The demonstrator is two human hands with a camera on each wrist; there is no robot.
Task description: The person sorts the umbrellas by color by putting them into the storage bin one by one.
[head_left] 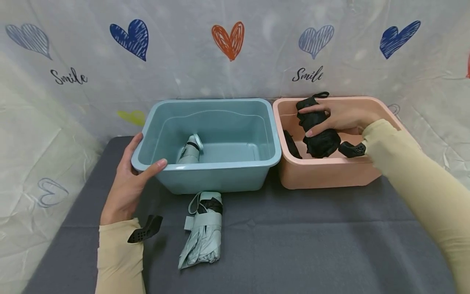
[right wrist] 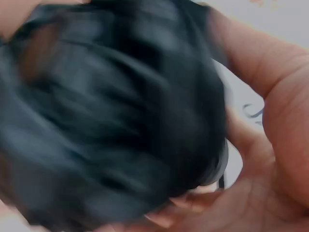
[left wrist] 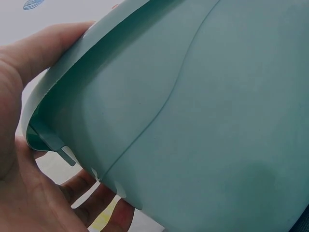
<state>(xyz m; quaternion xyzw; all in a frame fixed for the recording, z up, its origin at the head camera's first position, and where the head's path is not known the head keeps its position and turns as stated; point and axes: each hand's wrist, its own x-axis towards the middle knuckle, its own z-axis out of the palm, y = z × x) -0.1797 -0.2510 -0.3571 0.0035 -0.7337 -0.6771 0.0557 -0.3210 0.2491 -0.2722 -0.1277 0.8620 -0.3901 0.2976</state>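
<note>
Tabletop [head_left: 286, 232]: covered by dark grey cloth.
Pale umbrella [head_left: 210, 228]: laid folded on the tabletop, just on the near side of the blue bin [head_left: 220, 179], its loop end pointed far.
Left hand [head_left: 125, 185]: wrapped around the near left corner of the blue bin, with the rim held between thumb and fingers.
Blue bin hold: the plastic was judged light, smooth and fairly stiff, best taken by the rim or a corner.
Second pale umbrella [head_left: 189, 153]: rested inside the blue bin, left of its middle, partly hidden by the near wall.
Pink bin [head_left: 327, 176]: stood just right of the blue bin; whether the rims touched could not be told.
Dark object [head_left: 292, 145]: lay against the left side inside the pink bin, partly hidden.
Right hand [head_left: 343, 116]: closed around the black umbrella [head_left: 322, 143], which was held tilted at the pink bin, its bunched end near and its wrist loop [head_left: 322, 94] far.
Black umbrella handling: judged light, with soft, slightly slippery cloth over a firm core; a hold around the middle was favoured over the loose folds.
Obstacles: the pink bin's walls and the dark object were close beside the black umbrella.
Backdrop [head_left: 191, 77]: a pale sheet printed with hearts was hung behind the bins.
</note>
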